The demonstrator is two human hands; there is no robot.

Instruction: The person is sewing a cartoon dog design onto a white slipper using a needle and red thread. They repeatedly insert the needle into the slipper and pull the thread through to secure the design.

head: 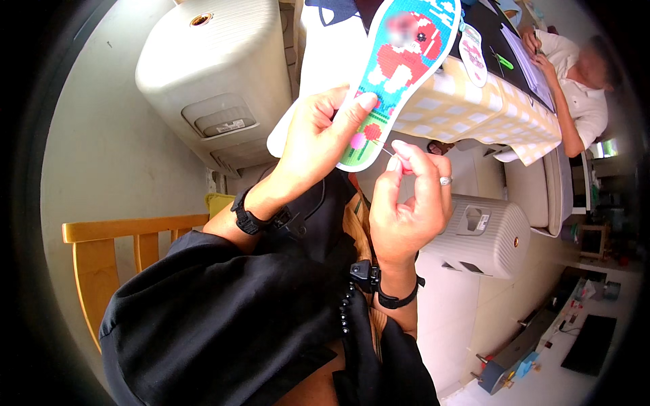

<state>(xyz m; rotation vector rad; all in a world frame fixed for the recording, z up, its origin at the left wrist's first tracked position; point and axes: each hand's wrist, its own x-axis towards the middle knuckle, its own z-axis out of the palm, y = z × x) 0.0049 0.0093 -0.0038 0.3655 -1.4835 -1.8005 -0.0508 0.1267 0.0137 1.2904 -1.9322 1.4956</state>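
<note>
My left hand (317, 134) holds an embroidered insole (401, 68) near its narrower lower end, thumb on the stitched face. The insole has a white rim and a blue, red and green stitched pattern. Between the thumb and index finger of my right hand (412, 198) is a thin sewing needle (387, 150), slanting up to the insole's lower right edge. Whether its tip has entered the fabric is too small to tell. A ring sits on one right finger. Behind my left hand shows a white rounded edge that I cannot identify.
Beyond the insole stands a table with a checked cloth (431, 114), holding a second patterned insole (473, 56), green-handled thread snips (504, 61) and papers (528, 66). A person (579, 96) sits there. Ribbed plastic stools (213, 76) flank me; a wooden chair back (137, 228) is at left.
</note>
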